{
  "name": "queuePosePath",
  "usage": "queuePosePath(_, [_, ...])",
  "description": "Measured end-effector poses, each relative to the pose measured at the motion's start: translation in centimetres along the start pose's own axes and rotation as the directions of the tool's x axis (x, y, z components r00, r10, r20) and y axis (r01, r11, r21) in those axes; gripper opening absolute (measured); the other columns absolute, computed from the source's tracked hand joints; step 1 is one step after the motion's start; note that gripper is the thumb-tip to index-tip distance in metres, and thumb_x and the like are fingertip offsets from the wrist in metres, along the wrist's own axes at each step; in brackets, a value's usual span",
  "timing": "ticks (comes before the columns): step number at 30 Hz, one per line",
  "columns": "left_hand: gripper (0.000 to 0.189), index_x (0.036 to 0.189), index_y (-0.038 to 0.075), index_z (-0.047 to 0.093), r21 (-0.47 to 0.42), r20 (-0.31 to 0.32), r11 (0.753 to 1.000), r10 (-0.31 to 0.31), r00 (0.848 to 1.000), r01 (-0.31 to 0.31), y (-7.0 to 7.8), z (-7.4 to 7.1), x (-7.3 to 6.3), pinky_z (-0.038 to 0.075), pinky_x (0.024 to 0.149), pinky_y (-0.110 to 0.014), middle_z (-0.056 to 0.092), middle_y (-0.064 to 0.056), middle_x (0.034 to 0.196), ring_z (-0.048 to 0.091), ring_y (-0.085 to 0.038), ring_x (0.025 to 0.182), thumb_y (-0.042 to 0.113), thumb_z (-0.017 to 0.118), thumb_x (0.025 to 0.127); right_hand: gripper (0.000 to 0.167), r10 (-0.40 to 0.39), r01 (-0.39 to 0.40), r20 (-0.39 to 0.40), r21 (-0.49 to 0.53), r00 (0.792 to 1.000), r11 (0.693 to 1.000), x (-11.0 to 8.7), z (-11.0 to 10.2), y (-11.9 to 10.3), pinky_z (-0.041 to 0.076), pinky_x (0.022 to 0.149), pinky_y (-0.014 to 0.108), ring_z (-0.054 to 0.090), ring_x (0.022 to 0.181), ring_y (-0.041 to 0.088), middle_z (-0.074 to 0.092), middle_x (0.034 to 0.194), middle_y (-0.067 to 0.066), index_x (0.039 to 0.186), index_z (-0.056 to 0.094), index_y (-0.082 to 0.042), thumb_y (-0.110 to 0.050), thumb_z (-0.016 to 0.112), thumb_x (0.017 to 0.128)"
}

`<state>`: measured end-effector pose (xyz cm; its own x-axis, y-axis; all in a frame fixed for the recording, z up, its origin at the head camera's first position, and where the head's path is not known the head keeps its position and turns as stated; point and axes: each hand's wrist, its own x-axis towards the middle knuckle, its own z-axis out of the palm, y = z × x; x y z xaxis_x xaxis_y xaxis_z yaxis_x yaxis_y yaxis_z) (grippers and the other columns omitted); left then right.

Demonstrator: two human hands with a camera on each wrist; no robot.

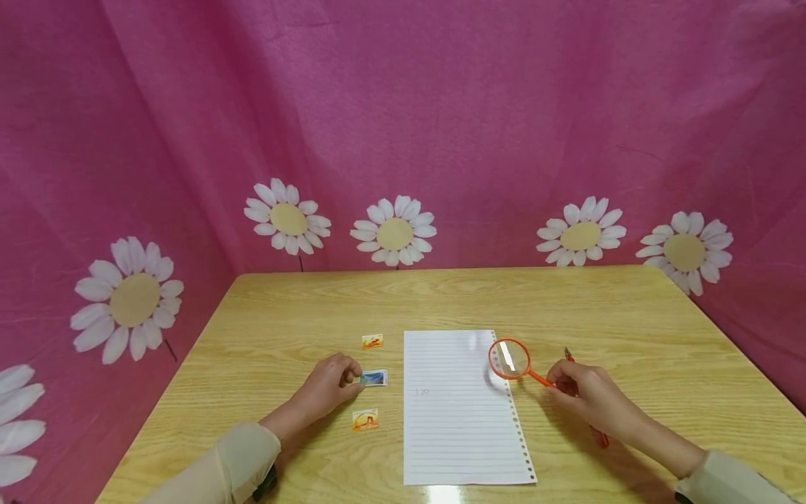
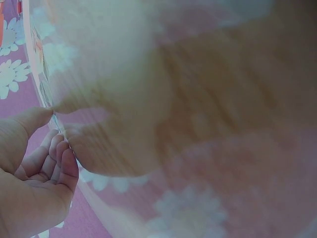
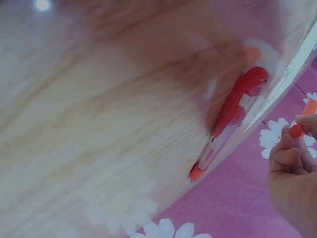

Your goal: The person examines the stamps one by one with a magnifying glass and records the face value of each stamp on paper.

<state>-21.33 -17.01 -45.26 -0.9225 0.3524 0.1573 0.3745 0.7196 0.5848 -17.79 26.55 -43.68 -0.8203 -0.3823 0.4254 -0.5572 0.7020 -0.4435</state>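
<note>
In the head view my left hand (image 1: 324, 386) rests on the table, its thumb and fingertips at the left edge of a small blue stamp-like picture (image 1: 376, 378) and seeming to pinch it. The left wrist view shows the left hand's (image 2: 44, 168) thumb and curled fingers down at the tabletop. My right hand (image 1: 588, 395) grips the handle of a magnifying glass (image 1: 539, 379) with an orange-red rim. Its lens is above the right edge of a lined paper sheet (image 1: 460, 434). A red pen (image 1: 599, 437) lies beneath the right hand, partly hidden by it.
Two orange-yellow stamp-like pictures lie left of the sheet, one farther back (image 1: 372, 341) and one nearer (image 1: 365, 420). Faint writing marks the sheet's left side; punched holes run down its right. A pink curtain (image 1: 441, 126) with daisies surrounds the wooden table (image 1: 302, 301).
</note>
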Motion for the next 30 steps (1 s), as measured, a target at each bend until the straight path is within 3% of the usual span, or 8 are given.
queuePosePath(23, [0.012, 0.088, 0.005, 0.062, -0.003, -0.014, 1.000, 0.022, 1.000, -0.022, -0.1, 0.0, 0.0, 0.039, 0.064, -0.020, 0.053, -0.003, 0.079, 0.043, -0.008, 0.071, 0.006, 0.074, 0.084, 0.025, -0.140, 0.140, 0.011, 0.026, 0.990, 0.990, 1.8, 1.4, -1.2, 0.036, 0.053, 0.013, 0.041, 0.063, -0.006, 0.050, 0.069, -0.017, 0.080, 0.060, -0.015, 0.002, 0.078, 0.075])
queuePosePath(30, [0.013, 0.086, 0.005, 0.061, -0.035, -0.062, 0.989, 0.142, 0.988, -0.144, -0.7, 0.2, -0.1, 0.039, 0.061, -0.021, 0.051, -0.001, 0.077, 0.042, -0.006, 0.070, 0.011, 0.072, 0.087, 0.027, -0.174, 0.173, 0.009, 0.029, 0.985, 0.984, 2.3, 1.7, -1.5, 0.034, 0.053, 0.013, 0.040, 0.061, -0.005, 0.047, 0.069, -0.017, 0.080, 0.059, -0.017, 0.003, 0.077, 0.075])
